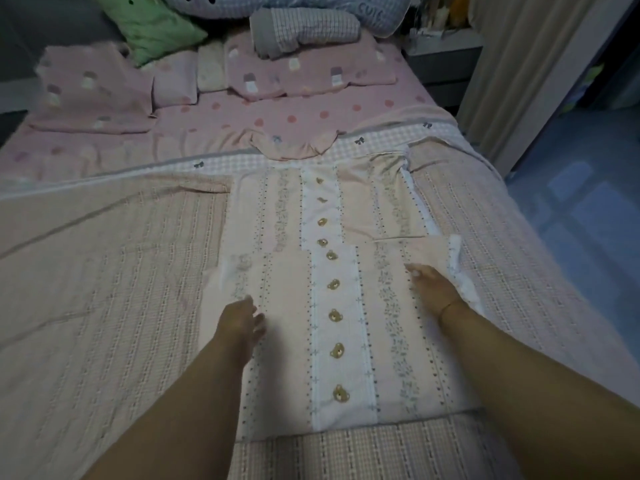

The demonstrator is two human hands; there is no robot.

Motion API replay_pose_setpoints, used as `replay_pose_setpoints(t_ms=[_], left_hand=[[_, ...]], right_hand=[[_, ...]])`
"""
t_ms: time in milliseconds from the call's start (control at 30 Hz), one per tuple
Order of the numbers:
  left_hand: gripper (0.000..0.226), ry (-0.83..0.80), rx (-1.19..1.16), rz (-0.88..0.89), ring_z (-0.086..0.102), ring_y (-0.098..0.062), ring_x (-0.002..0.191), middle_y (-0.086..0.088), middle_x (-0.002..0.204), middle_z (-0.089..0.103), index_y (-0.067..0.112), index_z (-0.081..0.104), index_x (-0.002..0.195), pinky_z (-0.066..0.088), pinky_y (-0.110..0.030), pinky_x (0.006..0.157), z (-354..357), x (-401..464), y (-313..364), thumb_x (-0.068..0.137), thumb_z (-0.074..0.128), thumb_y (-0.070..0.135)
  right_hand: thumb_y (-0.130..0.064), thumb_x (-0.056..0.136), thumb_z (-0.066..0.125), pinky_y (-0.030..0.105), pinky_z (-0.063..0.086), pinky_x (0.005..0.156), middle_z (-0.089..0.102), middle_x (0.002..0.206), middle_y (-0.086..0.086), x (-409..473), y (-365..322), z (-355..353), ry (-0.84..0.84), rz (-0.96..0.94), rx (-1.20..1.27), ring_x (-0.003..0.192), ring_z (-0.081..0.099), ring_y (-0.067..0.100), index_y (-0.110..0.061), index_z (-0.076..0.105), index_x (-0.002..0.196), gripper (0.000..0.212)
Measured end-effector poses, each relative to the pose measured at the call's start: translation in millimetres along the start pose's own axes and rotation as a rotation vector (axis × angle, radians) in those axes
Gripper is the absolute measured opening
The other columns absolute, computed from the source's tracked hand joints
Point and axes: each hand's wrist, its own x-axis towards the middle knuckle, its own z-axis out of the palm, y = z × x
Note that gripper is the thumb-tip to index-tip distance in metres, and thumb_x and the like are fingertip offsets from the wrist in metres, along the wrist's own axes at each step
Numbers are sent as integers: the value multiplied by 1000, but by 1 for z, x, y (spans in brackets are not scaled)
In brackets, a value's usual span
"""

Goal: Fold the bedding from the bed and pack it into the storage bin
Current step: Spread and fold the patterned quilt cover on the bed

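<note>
On near bed, both hands, left (242, 318) & right (431, 284), lay flat, open, on folded button-front garment (343, 327); uneven smoothing could've skewed fold.

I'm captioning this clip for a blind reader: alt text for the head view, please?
Both hands, left hand and right hand, press flat on a pink bear-button garment spread over a woven bedspread; pillows lie beyond.

Pale pink folded bedding (346, 306), floral stripes, a white band of brown bear buttons (335, 315). Beneath it, a beige woven-check blanket (104, 289). Beyond, a pink polka-dot sheet (277, 116) and green pillow (156, 29).
</note>
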Motion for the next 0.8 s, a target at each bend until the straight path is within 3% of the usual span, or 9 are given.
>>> replay_pose_setpoints(t_ms=[67,167,267,367,467,533,633,700,800], left_hand=[[23,27,95,-77,56,-25,77,-13,91,57,6,54,84,47,-40,79,-2,4,-44,100,45,20],[18,6,167,-183,51,-19,62,-10,77,57,9,57,79,45,-32,67,-8,9,-105,93,48,15],[28,44,139,-345,38,-15,50,-12,61,45,6,50,64,34,-23,52,-24,5,-133,92,45,7],[24,51,191,-391,43,-19,48,-18,61,51,-3,53,63,37,-22,41,-37,0,-133,85,45,-8],[22,48,329,-284,52,-23,56,-17,65,54,3,55,64,45,-30,52,-40,-1,-128,84,46,-4],[16,-5,387,-202,51,-22,59,-16,66,53,13,57,84,42,-34,57,-35,-9,-128,88,44,4],[23,-64,305,-171,54,-24,66,-16,74,59,23,48,114,45,-34,59,-25,-24,-126,94,44,11],[22,-107,275,-192,57,-25,68,-17,80,61,21,50,112,50,-35,62,-20,-32,-125,95,43,9],[13,-77,281,-273,51,-23,58,-17,68,53,5,53,84,43,-29,50,-23,-35,-129,88,43,-2]], right_hand=[[-25,102,35,30,33,104,47,140,12,-10,33,21,-40,96,-39,129,44,27,-11,54,129,36],[-41,94,35,30,36,97,53,122,20,-28,78,43,-61,252,-119,115,51,25,-16,64,108,41],[-19,97,44,33,34,106,47,139,16,-39,102,38,134,383,-40,127,45,31,-7,49,133,39],[-14,95,47,40,27,112,32,151,14,-40,114,14,344,474,86,136,34,35,-14,26,148,57],[-15,96,47,43,25,113,23,155,15,-41,111,-2,411,554,78,138,30,38,-16,13,152,65],[-15,95,48,44,28,111,30,152,17,-44,106,4,418,549,59,134,34,40,-17,18,151,63],[-17,94,50,40,34,106,41,144,16,-53,97,32,382,494,97,127,43,38,-18,29,145,55],[-18,95,51,36,37,103,45,140,16,-66,93,53,284,487,95,124,46,37,-15,36,141,49],[-17,96,50,33,37,103,46,141,16,-75,102,71,147,502,64,125,47,34,-8,46,136,41]])
